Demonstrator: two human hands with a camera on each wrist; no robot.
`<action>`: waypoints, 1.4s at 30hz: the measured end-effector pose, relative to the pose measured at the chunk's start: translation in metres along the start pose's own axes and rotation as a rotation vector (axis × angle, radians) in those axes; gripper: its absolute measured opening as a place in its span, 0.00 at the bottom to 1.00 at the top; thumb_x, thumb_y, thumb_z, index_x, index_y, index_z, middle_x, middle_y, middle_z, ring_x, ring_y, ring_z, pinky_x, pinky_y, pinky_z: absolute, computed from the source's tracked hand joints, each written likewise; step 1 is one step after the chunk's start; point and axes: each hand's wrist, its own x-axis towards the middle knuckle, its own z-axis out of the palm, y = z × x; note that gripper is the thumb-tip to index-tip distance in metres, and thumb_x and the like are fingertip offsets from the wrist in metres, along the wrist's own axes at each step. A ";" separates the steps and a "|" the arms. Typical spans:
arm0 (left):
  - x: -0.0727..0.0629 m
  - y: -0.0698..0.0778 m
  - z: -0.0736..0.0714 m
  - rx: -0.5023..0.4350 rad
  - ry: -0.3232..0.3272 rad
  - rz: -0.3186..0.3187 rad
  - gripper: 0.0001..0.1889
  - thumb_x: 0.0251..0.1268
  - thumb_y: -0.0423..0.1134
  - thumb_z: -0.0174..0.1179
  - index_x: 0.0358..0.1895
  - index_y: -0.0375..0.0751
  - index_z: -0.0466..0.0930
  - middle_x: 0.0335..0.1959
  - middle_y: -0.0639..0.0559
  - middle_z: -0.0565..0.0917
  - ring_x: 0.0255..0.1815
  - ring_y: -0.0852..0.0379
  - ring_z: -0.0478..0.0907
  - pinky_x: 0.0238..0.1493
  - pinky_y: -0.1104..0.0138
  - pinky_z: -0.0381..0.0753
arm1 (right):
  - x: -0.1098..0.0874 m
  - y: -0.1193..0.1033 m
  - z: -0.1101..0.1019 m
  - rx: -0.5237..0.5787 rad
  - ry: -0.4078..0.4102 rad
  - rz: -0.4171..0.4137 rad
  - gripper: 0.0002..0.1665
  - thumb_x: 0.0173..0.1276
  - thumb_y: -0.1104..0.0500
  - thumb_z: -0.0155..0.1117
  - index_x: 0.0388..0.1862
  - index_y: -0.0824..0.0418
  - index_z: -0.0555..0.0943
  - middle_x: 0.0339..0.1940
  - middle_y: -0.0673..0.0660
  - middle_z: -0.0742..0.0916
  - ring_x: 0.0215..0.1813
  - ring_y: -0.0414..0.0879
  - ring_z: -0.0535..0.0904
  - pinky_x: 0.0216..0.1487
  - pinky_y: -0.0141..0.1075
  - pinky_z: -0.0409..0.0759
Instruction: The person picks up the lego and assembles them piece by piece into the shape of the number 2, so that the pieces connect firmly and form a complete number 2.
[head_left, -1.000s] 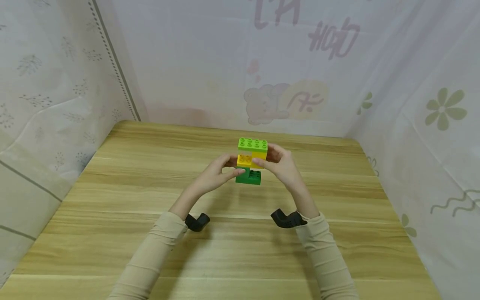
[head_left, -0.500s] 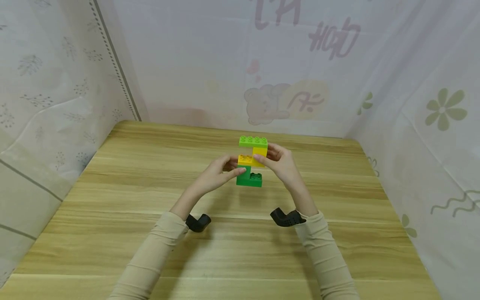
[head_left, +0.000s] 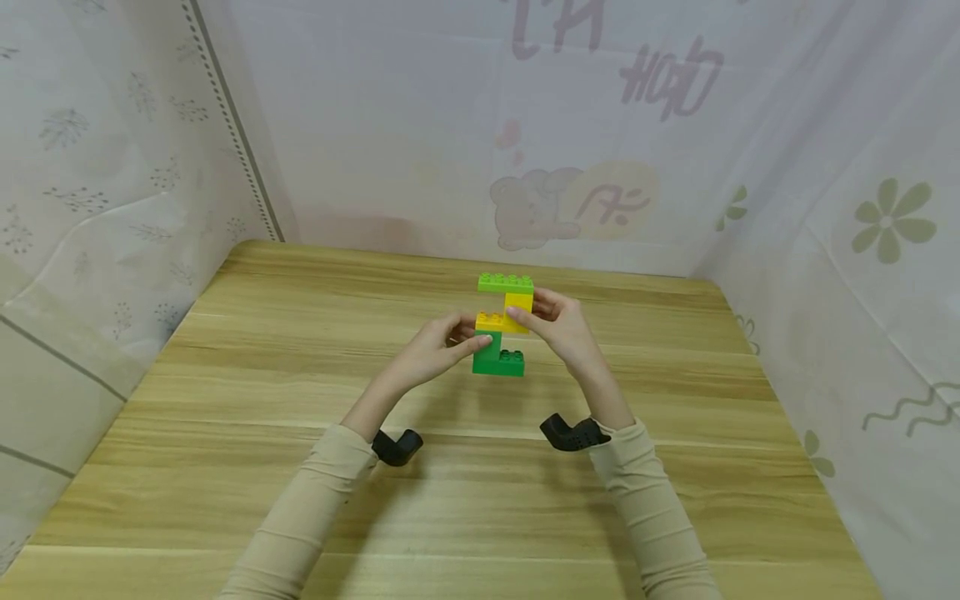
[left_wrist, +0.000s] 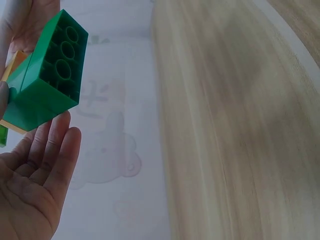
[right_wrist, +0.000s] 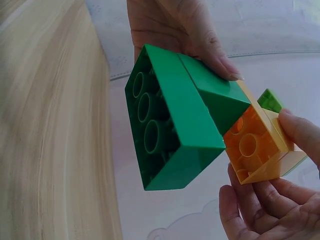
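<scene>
Held up above the table is a zigzag stack of toy building blocks. Its base is a dark green block [head_left: 498, 367] with a smaller green block [head_left: 487, 344] on its left half. Over that sits an orange-yellow block [head_left: 490, 322], then a yellow block [head_left: 519, 312] on the right, topped by a lime green block [head_left: 506, 284]. My left hand [head_left: 437, 350] pinches the smaller green block, thumb in front. With thumb and fingers my right hand [head_left: 558, 327] grips the yellow block. Hollow round tubes show under the dark green block [right_wrist: 187, 120] in the right wrist view.
The wooden table [head_left: 480, 500] lies beneath both forearms. Printed cloth [head_left: 375, 125] hangs along the back and both sides. A black wrist mount [head_left: 397, 447] is on the left wrist, and another black mount [head_left: 573, 433] is on the right.
The block stack has tilted a little, so its front faces show more and the lime top shows less. Both hands keep their hold and have barely moved.
</scene>
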 end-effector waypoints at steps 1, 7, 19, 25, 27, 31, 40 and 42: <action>0.000 0.000 0.000 0.000 -0.003 -0.003 0.23 0.64 0.53 0.53 0.54 0.41 0.70 0.46 0.47 0.79 0.48 0.51 0.75 0.50 0.59 0.75 | 0.000 0.000 0.000 -0.001 0.001 0.005 0.31 0.60 0.51 0.65 0.60 0.61 0.72 0.52 0.61 0.82 0.51 0.48 0.80 0.56 0.42 0.75; 0.000 -0.001 0.001 -0.009 -0.016 -0.011 0.22 0.64 0.53 0.53 0.54 0.41 0.71 0.46 0.48 0.79 0.46 0.52 0.75 0.48 0.60 0.76 | 0.000 0.002 0.001 -0.008 0.003 0.007 0.30 0.60 0.51 0.64 0.60 0.62 0.72 0.51 0.62 0.83 0.50 0.47 0.80 0.56 0.42 0.75; -0.002 -0.001 0.000 -0.022 -0.025 -0.021 0.24 0.63 0.56 0.52 0.53 0.41 0.72 0.45 0.50 0.80 0.44 0.54 0.75 0.42 0.64 0.76 | 0.002 0.004 0.002 0.004 0.012 0.029 0.30 0.60 0.49 0.64 0.58 0.63 0.73 0.50 0.62 0.83 0.49 0.47 0.80 0.55 0.41 0.76; -0.002 -0.001 0.000 -0.029 -0.029 -0.026 0.25 0.63 0.57 0.51 0.53 0.41 0.72 0.44 0.49 0.81 0.43 0.55 0.76 0.42 0.64 0.76 | 0.002 0.004 0.002 0.012 0.019 0.052 0.29 0.62 0.50 0.62 0.58 0.64 0.73 0.50 0.64 0.83 0.44 0.42 0.81 0.49 0.34 0.78; -0.002 -0.001 0.000 -0.029 -0.031 -0.022 0.25 0.64 0.56 0.51 0.53 0.40 0.72 0.45 0.49 0.81 0.43 0.55 0.76 0.42 0.64 0.77 | 0.002 0.004 0.002 0.025 0.017 0.065 0.29 0.63 0.52 0.61 0.59 0.66 0.72 0.51 0.65 0.82 0.43 0.40 0.80 0.46 0.31 0.78; -0.002 -0.001 0.000 -0.037 -0.032 -0.018 0.24 0.64 0.55 0.51 0.52 0.39 0.72 0.44 0.47 0.81 0.42 0.55 0.77 0.42 0.63 0.77 | 0.003 0.005 0.001 0.041 0.023 0.095 0.28 0.64 0.53 0.60 0.59 0.67 0.71 0.52 0.65 0.81 0.42 0.40 0.80 0.46 0.33 0.79; 0.000 -0.001 0.000 -0.074 -0.034 -0.029 0.22 0.65 0.53 0.51 0.50 0.36 0.73 0.42 0.44 0.80 0.40 0.50 0.79 0.42 0.64 0.78 | 0.007 0.006 0.000 0.056 0.020 0.134 0.30 0.63 0.53 0.60 0.59 0.69 0.70 0.53 0.67 0.80 0.41 0.39 0.79 0.53 0.44 0.76; 0.000 -0.001 0.000 -0.082 -0.036 -0.029 0.22 0.65 0.52 0.51 0.49 0.36 0.73 0.41 0.43 0.80 0.40 0.49 0.78 0.41 0.64 0.78 | 0.008 0.007 -0.001 0.063 0.016 0.138 0.30 0.64 0.53 0.60 0.59 0.70 0.70 0.52 0.68 0.80 0.40 0.38 0.80 0.54 0.46 0.75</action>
